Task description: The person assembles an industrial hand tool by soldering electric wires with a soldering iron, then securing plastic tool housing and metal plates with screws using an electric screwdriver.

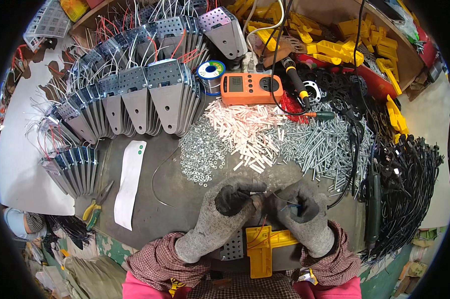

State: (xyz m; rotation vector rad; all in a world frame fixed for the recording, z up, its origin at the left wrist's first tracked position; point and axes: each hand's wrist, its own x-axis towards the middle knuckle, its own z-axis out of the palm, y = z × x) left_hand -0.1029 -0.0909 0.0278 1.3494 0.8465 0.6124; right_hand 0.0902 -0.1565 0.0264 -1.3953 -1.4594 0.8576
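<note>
Both my hands wear grey gloves with dark palms and meet over the front middle of the bench. My left hand [227, 202] is closed in a pinch, but what sits between its fingertips is too small to make out. A thin wire with a bit of blue on it runs in the closed fingers of my right hand [304, 209]. Just below them lies a yellow plastic housing [260, 256] with a reddish wire over it. Beside its left edge is a perforated metal plate [232, 247], partly covered by my left wrist.
Beyond my hands lie heaps of small nuts [200, 157], white sleeves [250, 129] and screws [324, 144]. An orange meter [247, 88] and solder spool [211, 74] stand behind. Grey metal brackets [170, 99] fill the left, black cords [404, 194] the right. Pliers [99, 204] lie left of a paper strip [129, 184].
</note>
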